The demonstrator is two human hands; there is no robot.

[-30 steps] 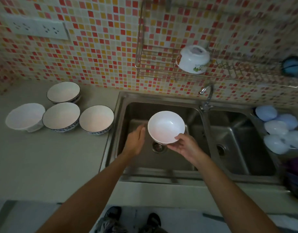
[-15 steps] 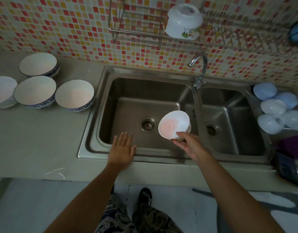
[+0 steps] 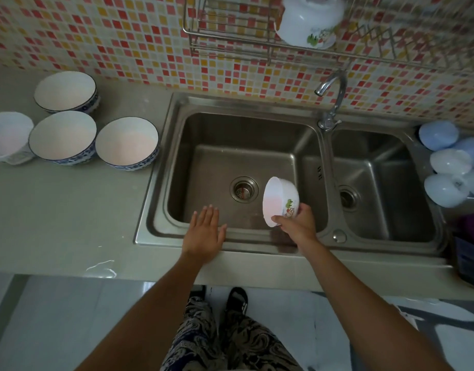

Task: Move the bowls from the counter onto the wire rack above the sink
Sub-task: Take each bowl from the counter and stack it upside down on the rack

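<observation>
R hand (image 3: 297, 224) grips tilted white bowl (image 3: 280, 200) over sink (image 3: 161, 167); L hand (image 3: 203, 234) flat, fingers spread (rack bowl (image 3: 308, 21) cut off at top)

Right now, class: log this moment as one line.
right hand: holds white bowl tilted over sink | left hand: flat, empty | wire rack: one bowl
</observation>
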